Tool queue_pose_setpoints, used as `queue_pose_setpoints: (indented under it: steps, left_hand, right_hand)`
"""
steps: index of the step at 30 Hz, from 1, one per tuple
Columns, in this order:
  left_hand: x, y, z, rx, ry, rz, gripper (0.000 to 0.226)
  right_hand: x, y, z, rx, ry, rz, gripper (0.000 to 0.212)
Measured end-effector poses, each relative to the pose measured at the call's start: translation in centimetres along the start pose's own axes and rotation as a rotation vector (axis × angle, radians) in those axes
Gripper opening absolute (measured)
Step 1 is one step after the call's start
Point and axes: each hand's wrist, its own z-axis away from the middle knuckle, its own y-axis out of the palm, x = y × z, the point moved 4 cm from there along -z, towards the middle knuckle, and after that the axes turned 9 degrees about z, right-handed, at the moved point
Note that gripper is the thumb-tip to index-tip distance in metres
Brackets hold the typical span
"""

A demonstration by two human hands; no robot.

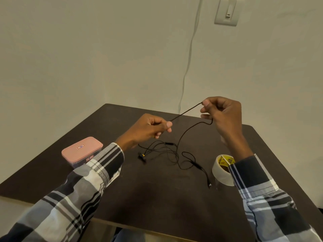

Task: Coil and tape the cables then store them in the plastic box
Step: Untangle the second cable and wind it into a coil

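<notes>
A thin black earphone cable (185, 112) is stretched in the air between my two hands. My left hand (148, 127) pinches one end of the raised stretch and my right hand (222, 114) pinches the other, higher up. From my right hand the cable droops down to a loose tangle (167, 154) on the dark table (157, 189), with earbuds at the left and a plug at the lower right. A plastic box (81, 151) with a shut pink lid stands at the left. A roll of clear tape (222, 169) sits at the right, partly behind my right sleeve.
A white wire (189, 55) runs down the wall behind the table, below a wall switch (227, 11). The table's front edge lies close to my body, and its far corner points at the wall.
</notes>
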Motion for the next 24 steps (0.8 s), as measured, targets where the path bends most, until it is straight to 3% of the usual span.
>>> queue_pose_setpoints:
  steps: [5, 10, 12, 14, 17, 19, 21, 24]
  left_hand:
    - [0.9, 0.0, -0.2, -0.005, -0.032, -0.041, 0.025]
    - [1.2, -0.9, 0.2, -0.084, -0.053, 0.117, 0.020]
    - [1.1, -1.3, 0.2, -0.183, -0.027, 0.161, 0.020]
    - [0.9, -1.7, 0.0, -0.284, 0.006, 0.218, 0.018]
    - [0.7, -1.9, -0.2, -0.354, 0.047, 0.269, 0.013]
    - [0.6, -1.8, -0.4, -0.343, 0.066, 0.230, 0.013]
    - [0.6, -1.4, -0.6, -0.314, 0.080, 0.150, 0.014]
    - [0.4, -0.5, -0.9, -0.275, 0.095, -0.017, 0.019]
  right_hand:
    - [0.5, -0.8, 0.0, -0.125, 0.014, -0.079, 0.010]
    - [-0.1, -1.9, -0.2, -0.143, 0.000, -0.110, 0.009]
    - [-0.8, -1.7, 0.1, -0.013, 0.023, -0.133, 0.008]
    - [-1.6, -1.3, 0.3, 0.260, 0.094, -0.108, 0.006]
    - [-3.4, 0.0, 1.7, 0.789, 0.175, 0.228, 0.009]
    - [-4.4, 1.0, 2.5, 0.937, 0.146, 0.400, 0.019]
    - [-4.2, 1.9, 2.5, 0.818, 0.133, 0.391, 0.022]
    - [-2.5, 3.2, 2.8, 0.583, 0.180, 0.157, 0.024]
